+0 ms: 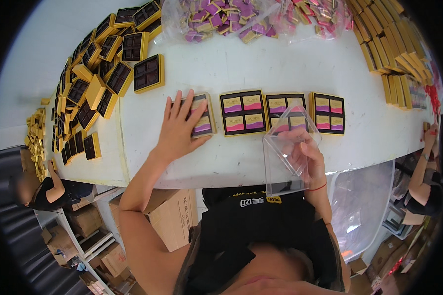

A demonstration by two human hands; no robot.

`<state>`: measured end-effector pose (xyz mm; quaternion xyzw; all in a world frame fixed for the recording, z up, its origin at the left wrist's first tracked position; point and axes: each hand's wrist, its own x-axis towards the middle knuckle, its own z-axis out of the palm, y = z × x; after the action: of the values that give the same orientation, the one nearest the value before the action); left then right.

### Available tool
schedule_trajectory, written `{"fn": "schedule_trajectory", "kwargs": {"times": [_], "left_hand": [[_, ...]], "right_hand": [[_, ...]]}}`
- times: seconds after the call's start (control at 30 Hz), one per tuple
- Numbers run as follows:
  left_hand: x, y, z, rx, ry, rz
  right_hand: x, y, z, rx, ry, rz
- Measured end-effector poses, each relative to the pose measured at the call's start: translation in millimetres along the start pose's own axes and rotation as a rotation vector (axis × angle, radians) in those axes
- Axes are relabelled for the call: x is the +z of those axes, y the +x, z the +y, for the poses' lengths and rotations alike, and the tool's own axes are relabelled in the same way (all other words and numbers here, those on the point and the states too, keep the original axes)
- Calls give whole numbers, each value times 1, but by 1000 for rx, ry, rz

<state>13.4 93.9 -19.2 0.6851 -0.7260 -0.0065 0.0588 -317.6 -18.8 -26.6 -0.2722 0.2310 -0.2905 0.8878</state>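
At mid-frame the left hand [178,129] lay flat, fingers spread, on the leftmost of four filled boxes [202,115]; the right hand [305,157] pinched a clear lid [288,147], no box yet covered; empty trays [147,73] waited upper left.

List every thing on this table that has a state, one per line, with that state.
Leftmost filled tray: lidless, left hand flat on it.
Second filled tray: lidless, four wrapped pieces inside.
Third filled tray: lidless, partly behind the lid.
Fourth filled tray: lidless, filled.
Clear lid: held tilted above the table by the right hand.
Gold trays at left: empty.
Candy bags: lying at the far edge; whether sealed is unclear.
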Motion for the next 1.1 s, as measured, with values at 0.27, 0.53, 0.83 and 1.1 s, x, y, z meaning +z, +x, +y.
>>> {"fn": "schedule_trajectory", "kwargs": {"times": [0.27,0.53,0.83,1.1], "left_hand": [[-29,-5,27,149,-471,-59],[25,-8,151,68,-1753,236],[-28,25,83,-5,-676,361],[2,65,88,51,-390,100]], "right_hand": [[21,5,10,-65,-35,-11],[30,6,29,-65,233,-174],[-7,-5,1,-398,263,0],[-35,-29,-4,-393,144,-32]]}}
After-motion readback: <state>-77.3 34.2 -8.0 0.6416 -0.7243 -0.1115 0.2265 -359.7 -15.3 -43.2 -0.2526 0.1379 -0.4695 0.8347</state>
